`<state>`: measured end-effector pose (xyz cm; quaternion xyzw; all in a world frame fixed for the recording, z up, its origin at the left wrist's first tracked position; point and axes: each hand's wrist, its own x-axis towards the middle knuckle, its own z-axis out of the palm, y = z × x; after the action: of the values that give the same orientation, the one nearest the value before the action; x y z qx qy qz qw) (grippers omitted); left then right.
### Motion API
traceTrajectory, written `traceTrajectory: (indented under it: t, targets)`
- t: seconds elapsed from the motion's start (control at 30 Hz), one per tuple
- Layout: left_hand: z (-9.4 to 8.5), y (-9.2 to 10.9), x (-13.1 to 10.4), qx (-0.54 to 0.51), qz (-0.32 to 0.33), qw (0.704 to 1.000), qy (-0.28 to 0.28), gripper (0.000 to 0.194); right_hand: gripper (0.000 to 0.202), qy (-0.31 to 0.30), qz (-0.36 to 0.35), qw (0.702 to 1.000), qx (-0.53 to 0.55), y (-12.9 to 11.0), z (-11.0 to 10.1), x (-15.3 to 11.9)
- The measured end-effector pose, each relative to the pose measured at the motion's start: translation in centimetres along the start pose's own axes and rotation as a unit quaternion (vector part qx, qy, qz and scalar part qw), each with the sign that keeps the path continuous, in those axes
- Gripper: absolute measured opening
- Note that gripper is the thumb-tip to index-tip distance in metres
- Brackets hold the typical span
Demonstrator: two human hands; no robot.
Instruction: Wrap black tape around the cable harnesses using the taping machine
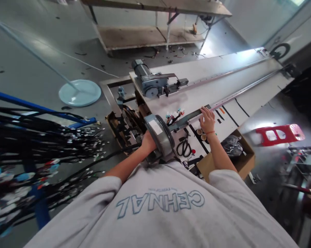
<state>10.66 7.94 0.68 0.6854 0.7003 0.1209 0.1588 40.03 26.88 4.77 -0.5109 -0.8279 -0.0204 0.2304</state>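
Observation:
My left hand [148,142] is at the left side of a grey rounded machine housing [162,136] with a white label; its fingers are hidden by the housing. Further right, my right hand [207,120] rests with its fingers apart at the far end of a dark metal bar [191,117]. Colourful small connectors on wires [174,116] lie beside the bar. Black-handled scissors [183,147] lie near my body, between my forearms. Two tape rolls [201,134] stand just left of my right wrist.
A motor unit [151,81] sits at the back of the long white table [222,82]. An open cardboard box [244,160] is beside my right forearm. Black cable bundles [54,137] hang at left. A red stool [280,135] and a round white base [79,93] stand on the floor.

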Motion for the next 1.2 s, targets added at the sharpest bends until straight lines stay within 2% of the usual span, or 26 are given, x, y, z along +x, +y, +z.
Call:
traceTrajectory:
  t: [0.03,0.1,0.17,0.23,0.3,0.37,0.53,0.7,0.93,1.2]
  targets:
    - [-0.5,-0.2,-0.9,0.022,-0.012,1.0,-0.009,0.026,0.037,-0.002,0.044,0.999,-0.02,1.0,-0.7,-2.0]
    - [-1.7,-0.8,-3.0,0.056,-0.065,0.996,-0.018,0.041,0.041,-0.041,0.177,0.981,-0.07,3.2,-1.8,-5.8]
    - [-2.9,-1.8,-5.0,0.057,-0.134,0.988,-0.04,0.059,0.043,-0.138,0.301,0.939,-0.093,5.3,-2.3,-8.7]
    - [-3.7,-3.0,-6.6,0.044,-0.166,0.98,-0.103,0.061,0.05,-0.236,0.356,0.901,-0.08,6.4,-2.1,-10.5]
    - [-4.1,-4.2,-7.7,0.036,-0.157,0.974,-0.159,0.055,0.057,-0.276,0.367,0.886,-0.06,6.7,-1.5,-11.3]
    - [-4.2,-5.2,-8.4,0.032,-0.134,0.974,-0.18,0.049,0.06,-0.27,0.372,0.886,-0.054,6.4,-0.9,-11.5]
    - [-4.1,-5.6,-8.8,0.031,-0.115,0.976,-0.184,0.04,0.064,-0.262,0.411,0.871,-0.067,5.2,-0.3,-11.1]
    - [-3.9,-6.0,-8.7,-0.005,-0.086,0.978,-0.192,0.035,0.075,-0.274,0.462,0.84,-0.081,4.0,0.0,-10.0]
    - [-3.6,-7.7,-9.7,-0.107,-0.048,0.971,-0.207,0.033,0.078,-0.297,0.519,0.799,-0.061,4.1,-0.4,-8.7]
    - [-3.1,-10.4,-12.1,-0.268,-0.077,0.932,-0.231,0.042,0.079,-0.269,0.541,0.794,-0.063,3.7,-0.8,-8.5]
